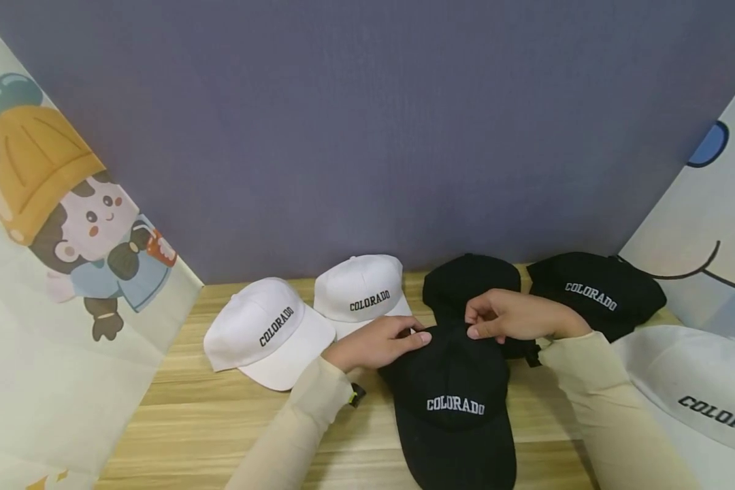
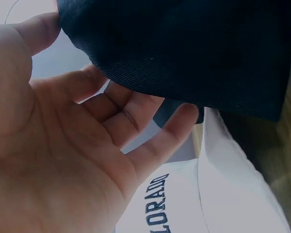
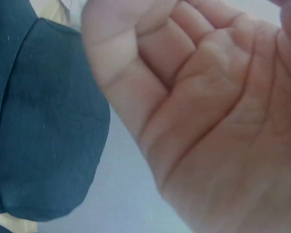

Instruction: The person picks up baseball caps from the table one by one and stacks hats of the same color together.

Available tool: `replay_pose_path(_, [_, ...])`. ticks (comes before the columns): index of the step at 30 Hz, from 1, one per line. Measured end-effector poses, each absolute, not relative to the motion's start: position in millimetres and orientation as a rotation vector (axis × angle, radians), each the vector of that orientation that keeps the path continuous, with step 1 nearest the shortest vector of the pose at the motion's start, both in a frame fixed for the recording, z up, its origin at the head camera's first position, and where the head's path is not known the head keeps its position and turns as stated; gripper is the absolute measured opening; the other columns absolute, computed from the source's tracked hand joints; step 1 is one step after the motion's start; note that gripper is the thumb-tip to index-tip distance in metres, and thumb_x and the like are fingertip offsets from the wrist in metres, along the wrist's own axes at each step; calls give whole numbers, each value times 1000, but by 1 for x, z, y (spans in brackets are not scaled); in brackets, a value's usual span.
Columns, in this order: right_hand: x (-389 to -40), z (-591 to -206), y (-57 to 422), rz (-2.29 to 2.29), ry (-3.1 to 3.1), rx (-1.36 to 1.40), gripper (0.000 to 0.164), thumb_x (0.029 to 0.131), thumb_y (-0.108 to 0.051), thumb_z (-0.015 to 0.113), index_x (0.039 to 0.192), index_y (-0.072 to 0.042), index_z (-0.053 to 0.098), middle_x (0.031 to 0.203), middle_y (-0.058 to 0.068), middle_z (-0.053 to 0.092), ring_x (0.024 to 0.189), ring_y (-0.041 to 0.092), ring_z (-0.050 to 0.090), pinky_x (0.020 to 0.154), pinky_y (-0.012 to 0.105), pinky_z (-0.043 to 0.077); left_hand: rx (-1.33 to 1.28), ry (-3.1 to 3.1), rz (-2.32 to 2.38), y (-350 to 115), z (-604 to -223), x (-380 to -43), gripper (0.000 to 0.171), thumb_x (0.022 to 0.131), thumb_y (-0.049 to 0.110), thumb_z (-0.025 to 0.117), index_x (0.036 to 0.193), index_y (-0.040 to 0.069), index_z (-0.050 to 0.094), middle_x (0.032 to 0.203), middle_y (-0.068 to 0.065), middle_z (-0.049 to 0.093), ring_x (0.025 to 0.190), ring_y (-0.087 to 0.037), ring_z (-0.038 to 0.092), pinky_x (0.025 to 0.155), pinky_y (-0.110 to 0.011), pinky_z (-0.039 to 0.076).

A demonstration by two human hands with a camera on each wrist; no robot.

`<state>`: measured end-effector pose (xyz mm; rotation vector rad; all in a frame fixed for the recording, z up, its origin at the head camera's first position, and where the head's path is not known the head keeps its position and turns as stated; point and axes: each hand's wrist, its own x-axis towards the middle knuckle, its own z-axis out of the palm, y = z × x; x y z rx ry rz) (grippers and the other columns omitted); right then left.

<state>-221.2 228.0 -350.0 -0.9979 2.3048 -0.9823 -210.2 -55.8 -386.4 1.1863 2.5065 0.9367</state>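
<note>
A black baseball cap [image 1: 453, 371] with white COLORADO lettering lies in the middle, its brim towards me. My left hand [image 1: 376, 342] grips the cap's back left edge; in the left wrist view the thumb [image 2: 41, 34] is at the edge and fingers reach behind the dark fabric [image 2: 194, 53]. At the back right of the crown, my right hand [image 1: 520, 314] pinches the cap with thumb and forefinger. Its other fingers [image 3: 121, 73] are curled in the right wrist view, where the fingertips' contact is hidden. Another black cap [image 1: 471, 275] sits just behind.
Two white caps [image 1: 263, 323] [image 1: 360, 286] stand on the wood-grain table [image 1: 171, 422] at the left. To the right are a black cap [image 1: 594, 289] and a white cap [image 1: 698, 381]. A grey wall [image 1: 367, 136] rises behind, with printed panels [image 1: 55, 381] at both sides.
</note>
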Motion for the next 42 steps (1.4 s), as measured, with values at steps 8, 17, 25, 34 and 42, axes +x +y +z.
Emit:
replay_pose_path(8, [-223, -355, 214, -1043, 2336, -1044, 22, 90, -35, 55, 85, -14, 53, 67, 4, 49, 57, 22, 52, 57, 37, 44, 1140, 2508, 962, -61, -381, -209, 41, 86, 65, 43, 93, 24, 49, 81, 6, 52, 73, -8, 51, 66, -24, 40])
replay_pose_path(17, [-227, -365, 200, -1112, 2354, -1074, 20, 89, -34, 56, 87, -14, 55, 67, 3, 52, 58, 18, 53, 59, 39, 44, 1113, 2511, 953, -67, -374, -211, 44, 81, 67, 49, 97, 26, 49, 85, 9, 55, 76, -6, 54, 69, -24, 41])
replay_pose_path(25, [-229, -369, 195, -1107, 2422, -1010, 20, 92, -37, 52, 92, -18, 57, 73, 2, 54, 63, 20, 53, 59, 36, 44, 1129, 2495, 971, -72, -378, -216, 42, 79, 65, 53, 96, 26, 51, 88, 9, 56, 81, -7, 53, 72, -23, 40])
replay_pose_path(34, [-237, -370, 206, -1207, 2667, -892, 18, 91, -36, 54, 96, -19, 56, 78, 7, 55, 66, 23, 53, 58, 34, 43, 1179, 2495, 964, -72, -380, -217, 39, 83, 59, 53, 98, 23, 50, 88, 8, 55, 81, -6, 53, 73, -22, 40])
replay_pose_path(42, [-246, -369, 226, -1209, 2938, -766, 23, 91, -37, 54, 101, -16, 56, 94, 0, 52, 81, 18, 51, 69, 34, 41, 1189, 2452, 1008, -69, -380, -216, 39, 83, 57, 55, 101, 23, 48, 88, 8, 56, 81, -7, 53, 74, -23, 40])
